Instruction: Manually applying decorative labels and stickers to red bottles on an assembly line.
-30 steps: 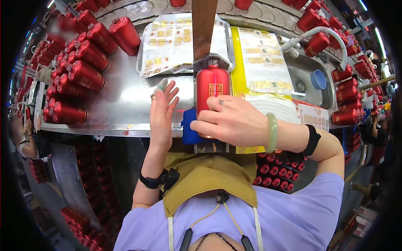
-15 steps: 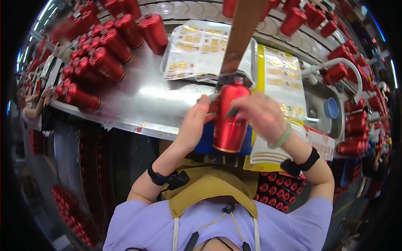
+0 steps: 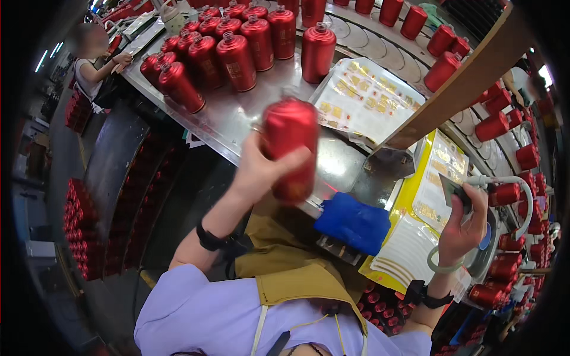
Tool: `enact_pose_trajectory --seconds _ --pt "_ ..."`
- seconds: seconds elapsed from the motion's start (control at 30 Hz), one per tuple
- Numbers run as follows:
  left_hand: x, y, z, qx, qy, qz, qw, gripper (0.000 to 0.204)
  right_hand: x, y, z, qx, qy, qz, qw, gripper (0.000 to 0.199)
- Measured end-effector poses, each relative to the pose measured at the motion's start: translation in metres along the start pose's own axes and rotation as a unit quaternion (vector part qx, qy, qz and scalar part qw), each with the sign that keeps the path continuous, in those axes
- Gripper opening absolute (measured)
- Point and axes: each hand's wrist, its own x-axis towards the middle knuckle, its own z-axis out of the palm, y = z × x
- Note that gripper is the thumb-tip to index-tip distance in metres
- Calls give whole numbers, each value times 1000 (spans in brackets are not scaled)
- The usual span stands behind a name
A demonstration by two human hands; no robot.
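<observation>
Left hand [image 3: 261, 172] is up off the counter [image 3: 231, 121] with a red bottle [image 3: 291, 148] in it, grip clamped around the bottle's lower half, fingers wrapped over the front. The bottle is in the air, above the near edge of the steel counter, blurred, neck end pointing away and a little left. Over on the other side, the right hand [image 3: 463, 228] is closed on a dark handheld tool [image 3: 454, 190], with a pale hose [image 3: 516, 190] arcing out from it and looping back down. A green bangle [image 3: 442, 267] sits on that wrist, with a black wristband [image 3: 424, 295] just below it; another black band [image 3: 209, 240] rings the left wrist.

Between the two hands, a blue pad [image 3: 353, 222] lies on the counter's near edge. Right of it, a stack of yellow-edged label sheets [image 3: 436, 178], and beyond the raised bottle, a clear-wrapped sheet of gold stickers [image 3: 362, 101]. A wooden beam [image 3: 457, 89] cuts diagonally above the sheets. Far left of the counter, a cluster of upright red bottles [image 3: 231, 44] stands packed together; more line the curved conveyor [image 3: 469, 127] to the right. At upper left, another person [image 3: 95, 65] works at the counter's far end.
</observation>
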Motion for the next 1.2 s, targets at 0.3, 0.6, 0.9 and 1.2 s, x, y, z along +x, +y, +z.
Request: enact_pose_trajectory --seconds 0.3,0.6,0.9,1.2 --pt "150 -48 -161 317 405 352 782 87 -10 -13 11 48 -73 67 994 27" --pt "150 -9 -59 406 286 488 718 94 -11 1 18 70 -96 158 980 21" --pt "285 -41 26 294 107 265 912 113 28 47 21 131 -127 268 946 27" --pt "245 -22 3 196 95 392 894 74 208 133 177 49 -100 -85 990 38"
